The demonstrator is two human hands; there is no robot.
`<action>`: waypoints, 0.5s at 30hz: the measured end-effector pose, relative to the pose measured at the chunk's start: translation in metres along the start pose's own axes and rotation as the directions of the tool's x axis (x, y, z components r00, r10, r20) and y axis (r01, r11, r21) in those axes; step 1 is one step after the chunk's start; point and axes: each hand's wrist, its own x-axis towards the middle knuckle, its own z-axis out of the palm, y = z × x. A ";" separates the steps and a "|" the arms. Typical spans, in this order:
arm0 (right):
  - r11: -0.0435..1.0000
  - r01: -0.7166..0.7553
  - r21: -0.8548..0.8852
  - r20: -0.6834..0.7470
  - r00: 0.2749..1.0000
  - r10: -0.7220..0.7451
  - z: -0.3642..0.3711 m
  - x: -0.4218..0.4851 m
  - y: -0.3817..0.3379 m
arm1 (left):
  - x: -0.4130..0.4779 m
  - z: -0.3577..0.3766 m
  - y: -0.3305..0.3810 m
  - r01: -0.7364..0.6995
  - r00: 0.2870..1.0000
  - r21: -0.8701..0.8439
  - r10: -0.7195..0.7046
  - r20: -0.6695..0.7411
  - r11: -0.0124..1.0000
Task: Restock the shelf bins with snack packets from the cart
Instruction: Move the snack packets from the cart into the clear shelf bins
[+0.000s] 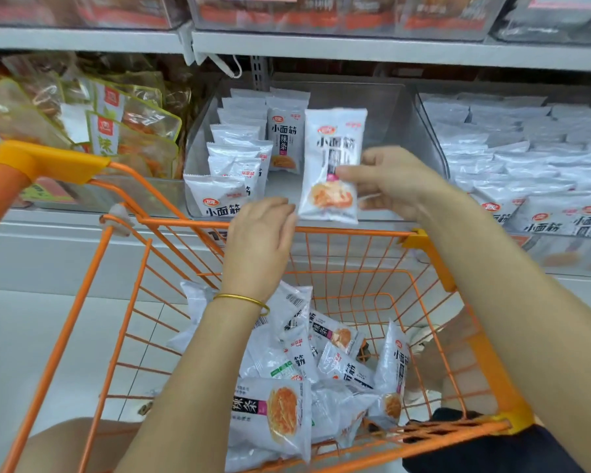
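Observation:
My right hand point(394, 180) pinches a white snack packet point(331, 155) by its right edge and holds it upright in front of the clear shelf bin point(400, 131). My left hand point(261, 240) hovers just left of and below the packet, fingers loosely curled, holding nothing. The bin has rows of the same white packets point(236, 155) standing along its left side, and its right half is bare. The orange wire cart point(342, 233) stands below, with several white packets point(297, 377) piled in its bottom.
A second clear bin point(526, 165) at the right is full of white packets. Yellow-edged snack bags point(116, 128) fill the bin at the left. An upper shelf point(355, 49) runs overhead. The cart's orange handle point(45, 162) sticks up at the left.

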 end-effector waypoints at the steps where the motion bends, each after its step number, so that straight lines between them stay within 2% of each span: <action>1: 1.000 0.017 -0.023 -0.029 0.999 -0.018 0.001 0.014 -0.005 | -0.001 0.002 -0.001 -0.015 0.999 0.054 0.012 0.046 0.998; 6: 0.981 0.066 -0.181 -0.182 0.978 -0.099 0.021 0.085 -0.013 | -0.005 0.008 -0.005 -0.081 0.991 0.212 0.056 0.122 0.974; 12: 0.867 -0.006 -0.499 -0.212 0.971 -0.115 0.047 0.140 0.014 | -0.004 0.011 -0.005 -0.112 0.993 0.230 0.104 0.047 0.967; 15: 0.840 0.003 -0.542 -0.276 0.944 -0.181 0.051 0.152 0.023 | -0.004 0.012 -0.005 -0.120 0.993 0.232 0.115 0.038 0.965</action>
